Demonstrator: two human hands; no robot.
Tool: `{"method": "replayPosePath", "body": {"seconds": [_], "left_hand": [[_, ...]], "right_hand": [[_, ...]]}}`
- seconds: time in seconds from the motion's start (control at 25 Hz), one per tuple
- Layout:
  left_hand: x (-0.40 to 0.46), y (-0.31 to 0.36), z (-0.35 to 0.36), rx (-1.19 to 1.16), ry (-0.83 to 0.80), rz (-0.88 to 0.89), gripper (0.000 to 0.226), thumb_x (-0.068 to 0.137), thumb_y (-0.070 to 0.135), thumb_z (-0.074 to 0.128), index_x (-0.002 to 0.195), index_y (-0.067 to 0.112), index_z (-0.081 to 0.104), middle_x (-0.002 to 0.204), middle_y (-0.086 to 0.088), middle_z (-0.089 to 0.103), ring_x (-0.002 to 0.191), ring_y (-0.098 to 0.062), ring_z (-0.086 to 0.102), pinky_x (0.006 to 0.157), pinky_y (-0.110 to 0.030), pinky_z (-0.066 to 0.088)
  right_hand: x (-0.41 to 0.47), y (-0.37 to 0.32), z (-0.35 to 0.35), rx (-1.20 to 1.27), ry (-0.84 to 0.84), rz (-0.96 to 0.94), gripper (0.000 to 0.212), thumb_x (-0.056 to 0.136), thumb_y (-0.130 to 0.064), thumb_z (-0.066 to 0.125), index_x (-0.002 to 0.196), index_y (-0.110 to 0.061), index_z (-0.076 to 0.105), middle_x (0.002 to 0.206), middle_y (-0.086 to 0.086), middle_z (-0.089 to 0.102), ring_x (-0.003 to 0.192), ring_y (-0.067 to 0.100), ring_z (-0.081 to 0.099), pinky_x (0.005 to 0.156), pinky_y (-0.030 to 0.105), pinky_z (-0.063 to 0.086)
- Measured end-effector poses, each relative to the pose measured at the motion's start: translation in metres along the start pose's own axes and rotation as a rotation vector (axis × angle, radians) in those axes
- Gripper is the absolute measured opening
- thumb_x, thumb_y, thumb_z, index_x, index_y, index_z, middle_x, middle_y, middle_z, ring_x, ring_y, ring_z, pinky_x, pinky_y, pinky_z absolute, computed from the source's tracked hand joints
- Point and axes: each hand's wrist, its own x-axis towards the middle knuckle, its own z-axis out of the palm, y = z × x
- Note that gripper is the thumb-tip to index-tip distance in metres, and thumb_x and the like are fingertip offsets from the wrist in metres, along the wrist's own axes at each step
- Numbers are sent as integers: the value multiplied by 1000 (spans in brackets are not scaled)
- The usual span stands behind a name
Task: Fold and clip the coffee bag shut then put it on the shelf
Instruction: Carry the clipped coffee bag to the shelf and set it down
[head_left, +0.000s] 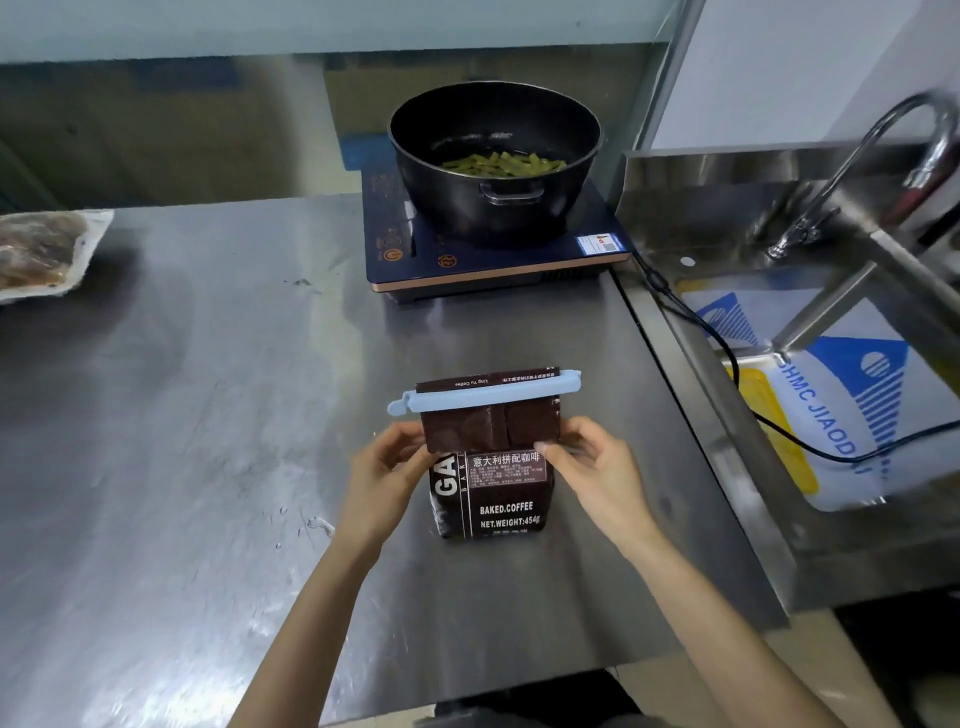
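1. Steel counter (208, 415) fills the view; a sink (779, 249) with a tap (857, 156) sits to the right.
2. At the back, a black pot (496, 156) of green strips stands on an induction hob (493, 260).
3. A wrapped pack (39, 254) lies at the far left edge.
4. The coffee bag (491, 488) stands near the front edge, its top folded, with a blue clip (483, 393) across the fold.
5. The left hand (384, 478) pinches the bag's left side below the clip.
6. The right hand (592, 467) pinches the right side, fingertips (545, 448) on the front.
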Motion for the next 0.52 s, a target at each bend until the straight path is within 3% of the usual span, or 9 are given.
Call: {"method": "replayPosePath", "body": {"seconds": [0.16, 0.32, 0.52], "left_hand": [[-1, 0, 9, 3, -84, -10, 28, 82, -2, 53, 74, 23, 62, 66, 20, 69, 68, 1, 60, 70, -16, 51], [-9, 8, 28, -27, -160, -26, 28, 84, -6, 48, 74, 18, 59, 62, 19, 69, 61, 4, 60, 58, -11, 51], [-25, 18, 63, -25, -218, -9, 27, 85, -1, 50, 79, 22, 62, 66, 21, 71, 64, 5, 62, 59, -11, 52]], "right_hand": [[-17, 5, -10, -29, 103, 2, 28, 76, -1, 64, 68, -27, 58, 77, -11, 67, 69, -9, 61, 71, 6, 48], [-33, 7, -26, -24, 189, -1, 27, 76, -4, 64, 67, -28, 58, 77, -13, 67, 70, -6, 62, 70, 8, 48], [-59, 11, -59, -11, 285, -6, 26, 76, -4, 64, 67, -28, 58, 77, -12, 67, 72, -2, 61, 70, 10, 48]]}}
